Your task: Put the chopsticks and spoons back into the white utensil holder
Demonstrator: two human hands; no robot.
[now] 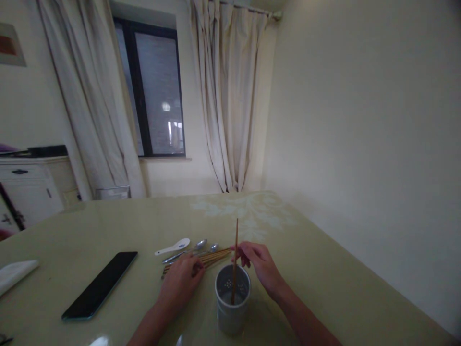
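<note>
My left hand (184, 277) rests on a bundle of wooden chopsticks (213, 258) lying on the table, its fingers curled down over them. One chopstick (236, 240) stands almost upright in a grey metal utensil holder (233, 318) with small drain holes in its bottom. Behind the holder's rim, my right hand (258, 262) has its fingers closed in a pinch at this upright chopstick, close to the tips of the lying bundle. Two metal spoons (200, 243) and a white ceramic spoon (173, 247) lie just beyond my left hand.
A black smartphone (101, 284) lies on the glossy pale green table (144, 221), left of my left hand. Farther left is a white object (16, 274), perhaps tissue. A wall (378, 168) runs along the table's right side; a curtained window (158, 91) is behind.
</note>
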